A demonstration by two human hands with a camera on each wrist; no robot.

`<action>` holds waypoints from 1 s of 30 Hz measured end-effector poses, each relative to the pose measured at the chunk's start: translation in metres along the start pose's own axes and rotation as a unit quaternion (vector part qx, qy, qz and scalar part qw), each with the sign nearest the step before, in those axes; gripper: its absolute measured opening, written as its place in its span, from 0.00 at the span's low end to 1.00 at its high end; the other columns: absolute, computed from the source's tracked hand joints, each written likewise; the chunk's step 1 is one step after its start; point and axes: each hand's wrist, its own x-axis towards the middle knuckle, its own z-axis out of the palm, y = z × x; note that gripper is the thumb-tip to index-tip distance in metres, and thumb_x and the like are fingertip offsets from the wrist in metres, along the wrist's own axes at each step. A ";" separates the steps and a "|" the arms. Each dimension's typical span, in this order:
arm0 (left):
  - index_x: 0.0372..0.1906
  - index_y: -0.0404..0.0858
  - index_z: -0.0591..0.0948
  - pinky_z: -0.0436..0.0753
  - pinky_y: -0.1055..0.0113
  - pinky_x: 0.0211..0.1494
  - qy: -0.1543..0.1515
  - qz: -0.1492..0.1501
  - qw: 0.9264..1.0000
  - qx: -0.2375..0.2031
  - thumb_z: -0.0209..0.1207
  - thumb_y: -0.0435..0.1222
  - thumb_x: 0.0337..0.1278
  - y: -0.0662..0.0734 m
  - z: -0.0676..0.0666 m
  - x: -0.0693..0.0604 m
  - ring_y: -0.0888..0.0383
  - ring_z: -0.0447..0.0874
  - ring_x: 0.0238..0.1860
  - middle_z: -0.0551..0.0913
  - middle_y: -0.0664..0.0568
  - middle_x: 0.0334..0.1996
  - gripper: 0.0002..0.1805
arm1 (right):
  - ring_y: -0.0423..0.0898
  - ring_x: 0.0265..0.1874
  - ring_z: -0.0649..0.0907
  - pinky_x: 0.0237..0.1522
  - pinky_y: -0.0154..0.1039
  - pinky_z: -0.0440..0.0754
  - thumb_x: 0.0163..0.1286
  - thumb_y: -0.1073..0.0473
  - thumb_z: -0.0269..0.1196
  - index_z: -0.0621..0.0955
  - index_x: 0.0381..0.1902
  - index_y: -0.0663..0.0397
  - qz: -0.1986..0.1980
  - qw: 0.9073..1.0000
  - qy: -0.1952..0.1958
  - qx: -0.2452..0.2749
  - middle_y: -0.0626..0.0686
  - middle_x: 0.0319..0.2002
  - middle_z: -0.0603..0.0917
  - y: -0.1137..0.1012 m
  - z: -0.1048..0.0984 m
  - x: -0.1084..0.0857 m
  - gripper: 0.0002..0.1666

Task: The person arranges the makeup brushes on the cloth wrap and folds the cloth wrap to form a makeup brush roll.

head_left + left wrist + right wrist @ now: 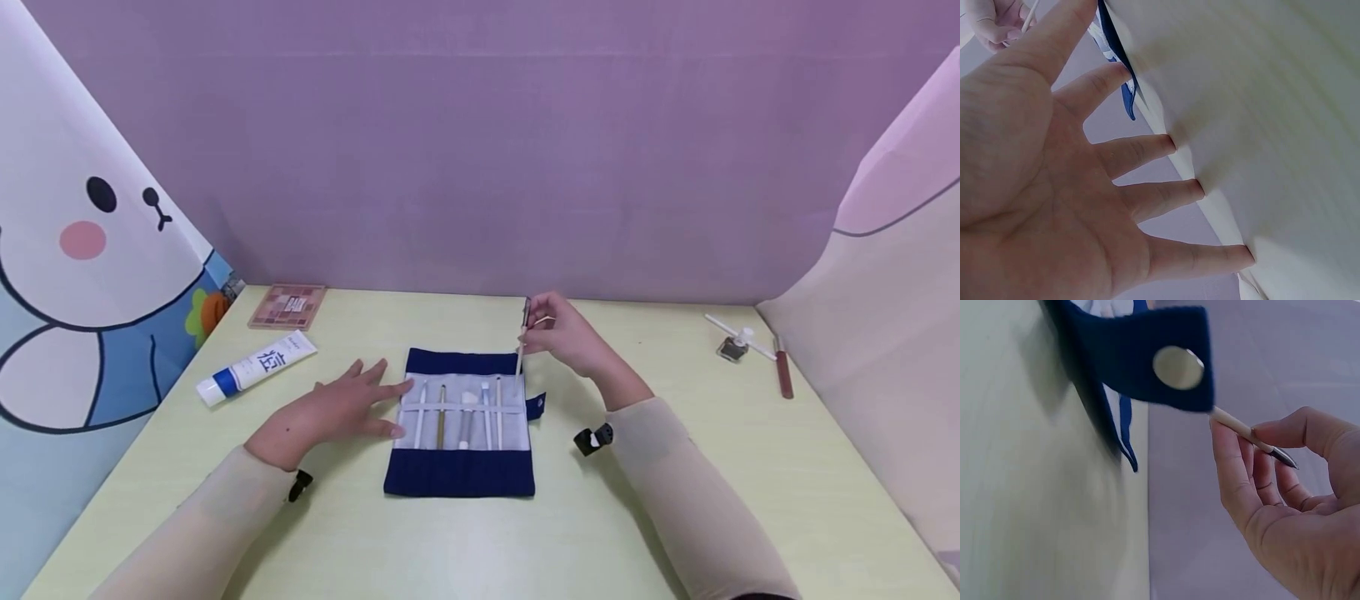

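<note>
A navy brush pouch [459,473] lies unrolled on the table, several slim brushes such as a gold-handled one [442,417] standing under its pale strap. The right hand [558,335] pinches a thin light brush [520,354] between thumb and fingers above the pouch's upper right corner; its dark tip [1285,457] points away from the pouch in the right wrist view. The spread left hand [348,408] touches the pouch's left edge with thumb and index finger, the other fingertips resting on the table. A snap tab [1141,356] sticks out from the pouch's right side.
On the left lie a white and blue tube [258,365] and a pink palette [288,307]. At the right are a small bottle [733,347], a white stick [723,325] beside it and a brown-handled tool [783,373]. A purple backdrop [487,167] hangs behind the table.
</note>
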 end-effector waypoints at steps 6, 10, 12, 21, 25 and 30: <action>0.84 0.58 0.64 0.55 0.06 0.63 -0.004 -0.004 1.000 0.000 0.65 0.64 0.65 0.001 -0.001 0.000 0.18 0.42 0.83 0.48 0.31 0.87 0.46 | 0.48 0.43 0.84 0.49 0.43 0.94 0.71 0.76 0.62 0.66 0.61 0.68 0.014 1.000 -0.022 -0.005 0.58 0.48 0.74 0.006 0.008 0.003 0.24; 0.84 0.58 0.64 0.54 0.06 0.64 -0.004 -0.003 1.000 0.000 0.65 0.64 0.65 0.001 -0.001 0.000 0.18 0.42 0.83 0.48 0.31 0.87 0.46 | 0.48 0.41 0.84 0.50 0.47 0.94 0.71 0.75 0.62 0.66 0.61 0.68 0.028 0.999 -0.036 -0.015 0.57 0.47 0.73 0.008 0.010 0.004 0.25; 0.84 0.58 0.64 0.54 0.06 0.64 -0.004 -0.003 1.000 -0.002 0.65 0.64 0.65 0.001 -0.001 0.000 0.18 0.42 0.83 0.48 0.31 0.87 0.46 | 0.48 0.39 0.85 0.50 0.47 0.94 0.70 0.75 0.62 0.66 0.61 0.68 0.040 0.998 -0.043 -0.017 0.56 0.46 0.73 0.009 0.011 0.004 0.25; 0.84 0.58 0.64 0.54 0.06 0.63 -0.004 -0.002 1.000 -0.004 0.65 0.64 0.65 0.001 0.000 0.002 0.18 0.42 0.84 0.48 0.31 0.87 0.46 | 0.50 0.35 0.88 0.46 0.47 0.94 0.70 0.70 0.58 0.62 0.73 0.67 0.080 0.991 -0.084 -0.066 0.58 0.47 0.74 0.012 0.010 0.000 0.35; 0.84 0.58 0.64 0.54 0.06 0.63 -0.005 -0.003 1.000 -0.002 0.65 0.64 0.65 0.000 0.000 0.003 0.18 0.41 0.84 0.47 0.31 0.87 0.47 | 0.50 0.34 0.88 0.46 0.49 0.94 0.71 0.68 0.59 0.63 0.74 0.68 0.079 0.988 -0.086 -0.101 0.59 0.46 0.77 0.010 0.009 -0.001 0.36; 0.84 0.58 0.64 0.54 0.05 0.63 -0.006 -0.005 1.000 -0.002 0.65 0.64 0.65 -0.001 0.000 0.003 0.18 0.42 0.84 0.48 0.31 0.87 0.47 | 0.50 0.35 0.87 0.44 0.44 0.91 0.70 0.66 0.63 0.64 0.74 0.64 0.088 0.977 -0.104 -0.164 0.59 0.46 0.82 0.009 0.007 -0.002 0.37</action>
